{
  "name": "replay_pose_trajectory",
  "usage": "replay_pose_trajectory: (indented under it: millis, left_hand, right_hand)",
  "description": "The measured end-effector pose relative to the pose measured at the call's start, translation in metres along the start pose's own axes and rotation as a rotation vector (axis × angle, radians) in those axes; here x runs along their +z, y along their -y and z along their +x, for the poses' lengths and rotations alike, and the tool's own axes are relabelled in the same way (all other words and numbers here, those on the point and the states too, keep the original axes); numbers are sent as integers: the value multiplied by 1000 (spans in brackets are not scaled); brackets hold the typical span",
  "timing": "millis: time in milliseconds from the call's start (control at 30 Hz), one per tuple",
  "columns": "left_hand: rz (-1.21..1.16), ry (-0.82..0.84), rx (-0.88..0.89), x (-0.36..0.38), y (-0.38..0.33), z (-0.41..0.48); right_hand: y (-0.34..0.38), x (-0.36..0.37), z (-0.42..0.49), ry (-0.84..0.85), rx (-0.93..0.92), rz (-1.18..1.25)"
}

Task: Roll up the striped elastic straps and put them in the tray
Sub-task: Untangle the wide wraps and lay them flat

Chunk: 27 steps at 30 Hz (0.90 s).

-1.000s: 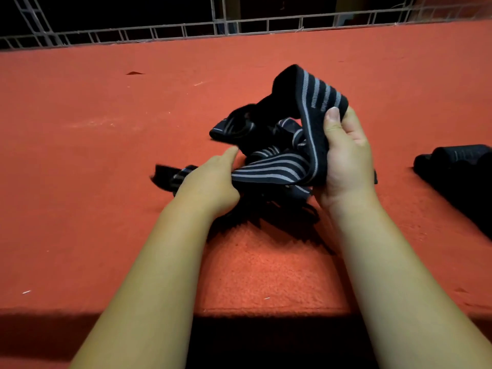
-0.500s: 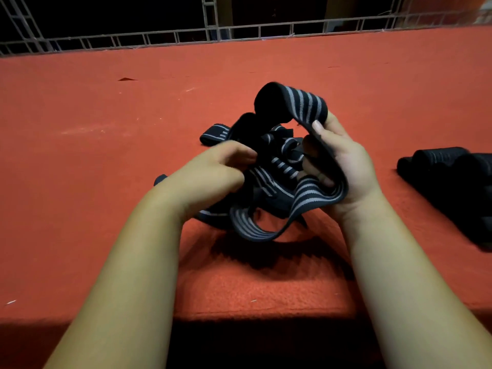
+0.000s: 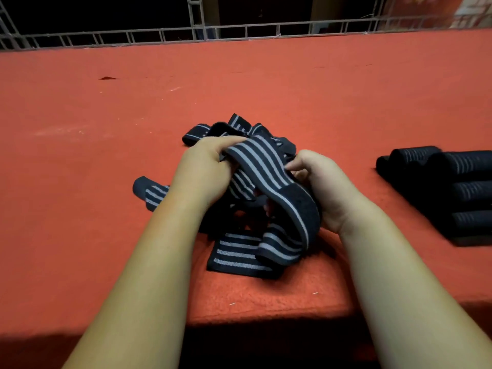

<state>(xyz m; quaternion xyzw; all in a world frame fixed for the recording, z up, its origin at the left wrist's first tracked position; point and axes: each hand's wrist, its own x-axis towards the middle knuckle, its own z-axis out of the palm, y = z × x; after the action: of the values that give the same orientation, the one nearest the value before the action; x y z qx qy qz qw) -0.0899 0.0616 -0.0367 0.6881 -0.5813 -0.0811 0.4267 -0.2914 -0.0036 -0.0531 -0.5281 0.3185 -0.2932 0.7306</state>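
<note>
Both hands are in the tangle! The left hand [image 3: 205, 169] has its grip curled round the top of a dark navy elastic strap with grey stripes [image 3: 259, 161]. The right hand [image 3: 322, 182] pinches the same band's edge. It arches between them, above the loose pile of straps [image 3: 239, 255] on the red felt tabletop [image 3: 93, 209]. It looks soft, light and springy, so I'd start the roll from the plain dark end patch [image 3: 299, 202]. Finished rolls [image 3: 466, 182] sit well apart, on the right.
</note>
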Motion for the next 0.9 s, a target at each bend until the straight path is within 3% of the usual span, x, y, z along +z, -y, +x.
replay_pose_trajectory:
  millis: [133,500,667,800,900]
  left_hand:
    - [47,70,59,4,5,1]
    - [184,206,234,11,19,0]
    - [304,77,100,10,16,3]
    - [238,-8,-3,12,14,0]
    - [217,-66,-114,13,20,1]
  right_hand:
    - [-4,-6,1,45,70,-14]
    - [-14,10,9,-178,-40,-119]
    - [-13,7,12,-187,-21,-187]
    - [-11,7,10,-159,-43,-178]
    - [-6,3,5,9,-16,-100]
